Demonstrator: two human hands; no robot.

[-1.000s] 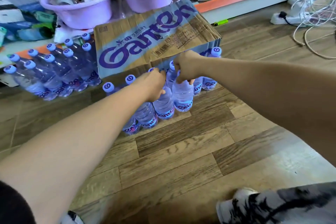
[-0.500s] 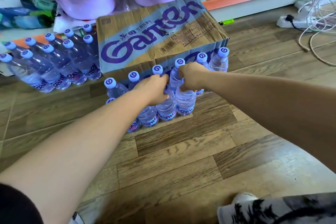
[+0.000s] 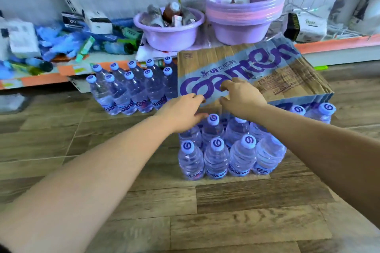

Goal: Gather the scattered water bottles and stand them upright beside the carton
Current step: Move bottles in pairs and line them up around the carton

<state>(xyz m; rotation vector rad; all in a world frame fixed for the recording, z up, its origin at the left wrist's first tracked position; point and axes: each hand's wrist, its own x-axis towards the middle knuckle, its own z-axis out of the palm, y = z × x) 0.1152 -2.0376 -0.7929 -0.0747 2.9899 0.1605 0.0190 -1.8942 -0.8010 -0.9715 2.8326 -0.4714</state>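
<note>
- The carton (image 3: pixel 267 61) sits on the wood floor (image 3: pixel 246 211) at the middle far side, its printed top tilted towards the camera.
- The near bottles (image 3: pixel 216 156) stand upright in two tight rows just in front of the carton, caps up (the back row is partly hidden by the arms).
- The left hand (image 3: pixel 181 112) reaches over the far-left corner of those rows. Its fingers (image 3: pixel 198 97) are nearly straight and together, with the tips at the carton's near edge, and it holds no bottle.
- The right hand (image 3: pixel 241 97) lies on the carton top above the back row, with its fingers (image 3: pixel 226 84) spread apart. The thumb is at the near edge, and I cannot tell whether it hooks under.
- A second upright group, the left bottles (image 3: pixel 131 90), stands against the carton's left side, well apart from both hands.
- Two more capped bottles (image 3: pixel 324 112) stand at the carton's right near corner.
- Purple basins (image 3: pixel 168 37) rest on the shelf (image 3: pixel 339 44) behind.
</note>
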